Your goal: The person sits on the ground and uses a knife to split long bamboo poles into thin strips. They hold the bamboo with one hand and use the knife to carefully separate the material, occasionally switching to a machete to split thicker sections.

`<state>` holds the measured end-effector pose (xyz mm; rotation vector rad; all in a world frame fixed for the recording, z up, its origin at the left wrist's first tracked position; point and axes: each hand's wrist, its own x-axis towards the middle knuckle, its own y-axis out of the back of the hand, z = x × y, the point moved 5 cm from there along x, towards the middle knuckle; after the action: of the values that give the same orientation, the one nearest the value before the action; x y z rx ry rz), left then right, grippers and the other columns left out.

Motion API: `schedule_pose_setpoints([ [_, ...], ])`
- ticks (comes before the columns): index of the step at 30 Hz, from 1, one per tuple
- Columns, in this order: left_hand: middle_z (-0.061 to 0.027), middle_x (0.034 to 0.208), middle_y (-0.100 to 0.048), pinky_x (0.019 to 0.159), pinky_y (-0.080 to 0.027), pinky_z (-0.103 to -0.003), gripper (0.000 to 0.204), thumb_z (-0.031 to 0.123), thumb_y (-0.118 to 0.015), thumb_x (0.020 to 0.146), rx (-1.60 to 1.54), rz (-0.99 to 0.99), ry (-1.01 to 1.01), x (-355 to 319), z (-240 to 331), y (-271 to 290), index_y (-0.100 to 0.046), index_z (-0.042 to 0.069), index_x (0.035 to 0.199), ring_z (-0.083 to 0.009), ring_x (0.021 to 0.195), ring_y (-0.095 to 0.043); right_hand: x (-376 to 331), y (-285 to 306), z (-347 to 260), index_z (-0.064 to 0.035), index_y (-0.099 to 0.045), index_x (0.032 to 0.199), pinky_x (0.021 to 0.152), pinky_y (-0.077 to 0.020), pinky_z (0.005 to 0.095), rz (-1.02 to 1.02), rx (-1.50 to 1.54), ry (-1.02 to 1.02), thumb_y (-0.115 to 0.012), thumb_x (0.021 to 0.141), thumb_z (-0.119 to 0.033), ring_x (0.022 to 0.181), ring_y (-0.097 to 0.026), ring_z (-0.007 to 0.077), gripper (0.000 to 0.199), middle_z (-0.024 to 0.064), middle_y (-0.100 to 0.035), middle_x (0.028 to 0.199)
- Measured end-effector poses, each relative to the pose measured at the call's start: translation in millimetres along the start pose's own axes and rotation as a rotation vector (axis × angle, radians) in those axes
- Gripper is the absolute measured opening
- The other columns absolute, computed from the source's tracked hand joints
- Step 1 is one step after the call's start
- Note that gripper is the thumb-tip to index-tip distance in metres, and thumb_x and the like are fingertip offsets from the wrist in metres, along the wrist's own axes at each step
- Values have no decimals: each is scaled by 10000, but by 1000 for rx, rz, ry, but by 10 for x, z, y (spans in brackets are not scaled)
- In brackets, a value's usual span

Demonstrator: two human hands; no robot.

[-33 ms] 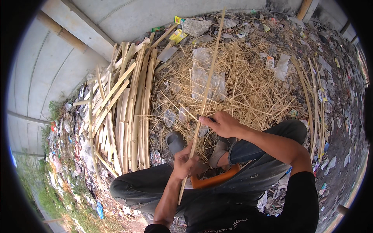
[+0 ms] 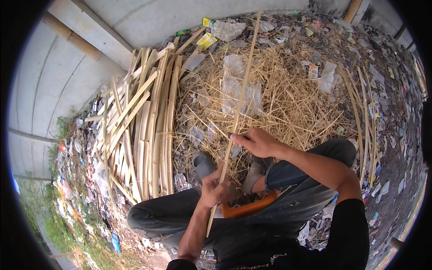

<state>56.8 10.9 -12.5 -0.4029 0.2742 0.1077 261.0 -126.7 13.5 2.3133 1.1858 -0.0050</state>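
Observation:
I sit on the ground with a long thin bamboo strip (image 2: pixel 243 90) held in both hands. It runs from my lap up and away over the straw heap. My left hand (image 2: pixel 216 186) grips its lower part just above my knee. My right hand (image 2: pixel 258 141) pinches the strip higher up, fingers closed around it. An orange curved object (image 2: pixel 249 208) lies across my lap, right beside the left hand; what it is I cannot tell. My grey shoe (image 2: pixel 203 164) shows between the hands.
A stack of split bamboo slats (image 2: pixel 144 126) lies to my left. A heap of thin bamboo shavings (image 2: pixel 292 99) with clear plastic scraps (image 2: pixel 234 85) lies ahead. More long strips (image 2: pixel 362 117) lie at the right. Litter covers the ground; a concrete wall (image 2: pixel 58 81) curves behind.

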Motion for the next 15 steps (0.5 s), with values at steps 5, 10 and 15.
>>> schedule_pose_setpoints([
  [5, 37, 759, -571, 490, -344, -210, 667, -53, -628, 911, -6, -6, 33, -12, 27, -35, -435, -4, 1548, -28, 564, -455, 8, 53, -37, -29, -578, 552, 411, -359, 376, -205, 114, -176, -514, 976, -706, 381, -452, 199, 802, 53, -417, 434],
  [10, 40, 732, -569, 460, -344, -210, 657, -52, -621, 913, 8, 35, 15, 3, 14, -39, -441, -4, 1544, -31, 525, -456, -180, 128, -284, -43, -728, 754, 484, -454, 454, 143, -402, 145, -513, 982, -686, 457, -571, 309, 715, 121, -551, 504],
  [15, 41, 693, -569, 430, -341, -210, 640, -50, -620, 919, 100, 19, -31, 17, 18, -20, -447, -16, 1534, -31, 488, -461, -209, -28, -246, -21, -684, 656, 497, -464, 476, 117, -207, 100, -513, 973, -697, 449, -570, 326, 766, 144, -540, 484],
])
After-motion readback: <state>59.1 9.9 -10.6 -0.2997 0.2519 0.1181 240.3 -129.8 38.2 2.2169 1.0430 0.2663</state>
